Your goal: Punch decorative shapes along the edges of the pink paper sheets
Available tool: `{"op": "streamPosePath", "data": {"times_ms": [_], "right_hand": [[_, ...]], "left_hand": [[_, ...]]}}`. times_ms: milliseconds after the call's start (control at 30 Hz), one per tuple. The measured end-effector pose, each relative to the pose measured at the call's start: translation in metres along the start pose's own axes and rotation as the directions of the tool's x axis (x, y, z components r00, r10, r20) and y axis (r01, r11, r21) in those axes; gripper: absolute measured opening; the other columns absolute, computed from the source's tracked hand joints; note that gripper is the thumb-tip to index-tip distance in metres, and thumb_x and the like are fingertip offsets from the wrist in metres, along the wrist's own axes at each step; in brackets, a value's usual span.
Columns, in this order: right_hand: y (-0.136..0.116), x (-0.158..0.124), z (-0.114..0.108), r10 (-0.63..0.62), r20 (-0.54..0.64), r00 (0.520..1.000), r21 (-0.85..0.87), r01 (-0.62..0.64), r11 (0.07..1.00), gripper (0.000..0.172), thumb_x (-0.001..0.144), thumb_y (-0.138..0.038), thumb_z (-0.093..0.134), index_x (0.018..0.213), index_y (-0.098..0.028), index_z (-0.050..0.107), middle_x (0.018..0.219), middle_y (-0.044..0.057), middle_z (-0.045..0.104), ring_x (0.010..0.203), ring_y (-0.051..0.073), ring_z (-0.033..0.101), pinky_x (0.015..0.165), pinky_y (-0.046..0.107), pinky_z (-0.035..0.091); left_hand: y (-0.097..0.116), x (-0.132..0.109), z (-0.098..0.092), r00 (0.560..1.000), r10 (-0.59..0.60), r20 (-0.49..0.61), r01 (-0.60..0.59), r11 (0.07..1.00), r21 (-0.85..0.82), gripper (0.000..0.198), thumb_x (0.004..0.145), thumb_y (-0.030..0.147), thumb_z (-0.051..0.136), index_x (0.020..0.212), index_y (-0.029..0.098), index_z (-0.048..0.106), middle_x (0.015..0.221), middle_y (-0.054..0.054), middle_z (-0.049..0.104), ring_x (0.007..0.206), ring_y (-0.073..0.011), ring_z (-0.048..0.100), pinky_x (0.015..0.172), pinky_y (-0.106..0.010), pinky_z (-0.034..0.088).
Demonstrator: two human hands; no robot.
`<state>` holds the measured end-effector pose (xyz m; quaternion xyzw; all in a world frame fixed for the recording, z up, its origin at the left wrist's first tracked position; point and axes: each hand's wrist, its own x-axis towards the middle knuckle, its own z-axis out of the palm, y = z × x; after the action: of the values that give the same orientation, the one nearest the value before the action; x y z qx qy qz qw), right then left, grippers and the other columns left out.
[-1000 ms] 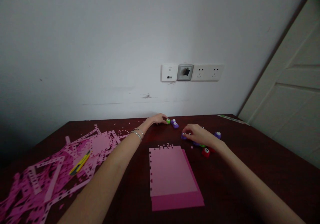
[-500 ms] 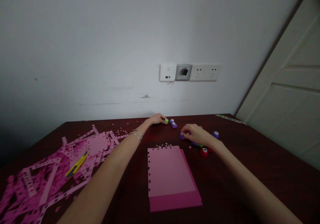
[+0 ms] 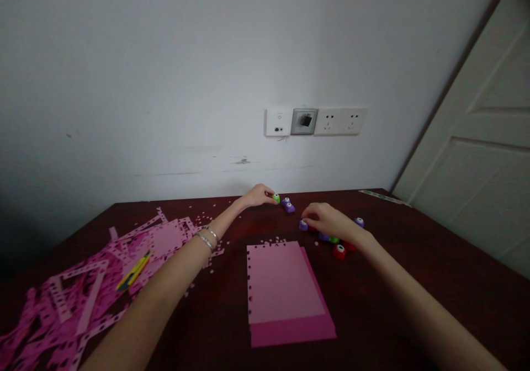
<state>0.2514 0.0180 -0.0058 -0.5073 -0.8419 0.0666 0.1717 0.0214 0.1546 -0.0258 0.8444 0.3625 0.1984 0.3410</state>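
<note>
Near the back edge of the table, my left hand (image 3: 260, 195) pinches a small green punch (image 3: 275, 198) with a white eye-like top. Two purple punches (image 3: 288, 205) stand just right of it. My right hand (image 3: 325, 219) has its fingertips closed on another small purple punch (image 3: 303, 225). Beneath and beside that hand lie several more punches, among them a red one (image 3: 339, 252) and a purple one (image 3: 359, 222). Nearer to me are stacked pink sheets (image 3: 285, 282), the top one with holes along its left and upper edges.
A heap of punched pink strips (image 3: 78, 299) covers the table's left side, with a yellow cutter (image 3: 134, 270) on it. Small paper bits are scattered around. A patterned strip (image 3: 383, 197) lies at the back right. The wall (image 3: 186, 84) with sockets rises behind.
The view has shifted slightly. My left forearm has moved a little to the left, while the hand keeps hold of the green punch. My right hand stays at the purple punch.
</note>
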Motion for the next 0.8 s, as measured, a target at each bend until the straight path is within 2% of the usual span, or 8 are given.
{"op": "streamPosePath", "data": {"times_ms": [67, 167, 367, 567, 800], "right_hand": [[0.001, 0.000, 0.001, -0.007, -0.006, 1.000, -0.003, 0.007, 1.000, 0.020, 0.077, -0.023, 0.047, 0.082, -0.020, 0.067, 0.085, 0.006, 0.066, 0.078, 0.019, 0.060, 0.070, 0.028, 0.045], [0.002, 0.000, 0.002, -0.012, -0.010, 1.000, 0.003, 0.012, 1.000, 0.020, 0.077, -0.023, 0.047, 0.081, -0.020, 0.067, 0.085, 0.006, 0.066, 0.078, 0.019, 0.060, 0.071, 0.028, 0.045], [-0.006, 0.002, 0.010, -0.032, -0.011, 0.999, 0.131, 0.033, 0.991, 0.021, 0.077, -0.028, 0.052, 0.088, -0.019, 0.068, 0.088, 0.006, 0.068, 0.079, 0.019, 0.060, 0.070, 0.029, 0.045], [-0.015, 0.004, 0.019, -0.031, 0.064, 0.997, 0.306, 0.010, 0.952, 0.029, 0.077, -0.033, 0.056, 0.100, -0.018, 0.065, 0.085, 0.005, 0.069, 0.070, 0.016, 0.061, 0.064, 0.027, 0.046], [-0.010, 0.005, 0.026, -0.024, 0.070, 0.997, 0.250, 0.005, 0.968, 0.023, 0.078, -0.026, 0.054, 0.094, -0.016, 0.067, 0.086, 0.006, 0.069, 0.069, 0.016, 0.061, 0.064, 0.027, 0.046]], "left_hand": [[0.011, -0.015, 0.001, 0.997, 0.062, -0.046, -0.060, 0.997, 0.050, 0.035, 0.064, 0.039, 0.067, 0.087, 0.013, 0.069, 0.074, -0.003, 0.064, 0.065, -0.0113, 0.047, 0.061, -0.024, 0.034], [0.027, -0.037, 0.006, 0.992, 0.097, -0.079, -0.086, 0.987, 0.134, 0.035, 0.064, 0.041, 0.067, 0.085, 0.014, 0.069, 0.069, -0.002, 0.061, 0.061, -0.0105, 0.044, 0.057, -0.024, 0.032], [0.047, -0.066, 0.025, 0.990, 0.137, -0.021, -0.131, 0.975, 0.178, 0.036, 0.064, 0.044, 0.066, 0.089, 0.019, 0.069, 0.078, -0.003, 0.060, 0.067, -0.0114, 0.047, 0.061, -0.025, 0.034], [0.040, -0.071, 0.041, 0.988, 0.156, -0.012, -0.153, 0.977, 0.149, 0.037, 0.064, 0.044, 0.067, 0.089, 0.017, 0.069, 0.077, -0.003, 0.060, 0.066, -0.0115, 0.049, 0.060, -0.024, 0.035], [0.031, -0.067, 0.050, 0.990, 0.139, -0.012, -0.135, 0.976, 0.171, 0.035, 0.064, 0.041, 0.069, 0.089, 0.017, 0.070, 0.079, -0.003, 0.062, 0.070, -0.0131, 0.051, 0.063, -0.023, 0.037]]}}
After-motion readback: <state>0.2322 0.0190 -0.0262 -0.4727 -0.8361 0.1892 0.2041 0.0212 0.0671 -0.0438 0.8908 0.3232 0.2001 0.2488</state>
